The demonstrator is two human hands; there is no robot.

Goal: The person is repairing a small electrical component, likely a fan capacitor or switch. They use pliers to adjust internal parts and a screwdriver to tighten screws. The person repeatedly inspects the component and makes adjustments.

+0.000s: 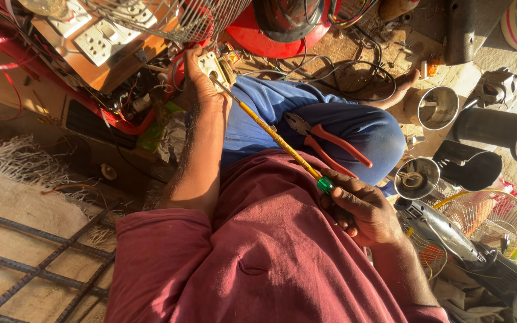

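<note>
The right hand [363, 209] is closed on the green handle of a long yellow screwdriver [270, 134]. Its tip meets a small cream switch part [213, 64] pinched in the left hand [201, 84]. The slim shaft could slip off the smooth plastic and jab the fingers. Red-handled pliers [330, 143] lie on the blue-clad lap.

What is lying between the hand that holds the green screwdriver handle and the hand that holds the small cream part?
In the head view, the yellow screwdriver shaft spans from the right hand to the cream part in the left hand; red-handled pliers rest on the blue-trousered knee beside it.
</note>
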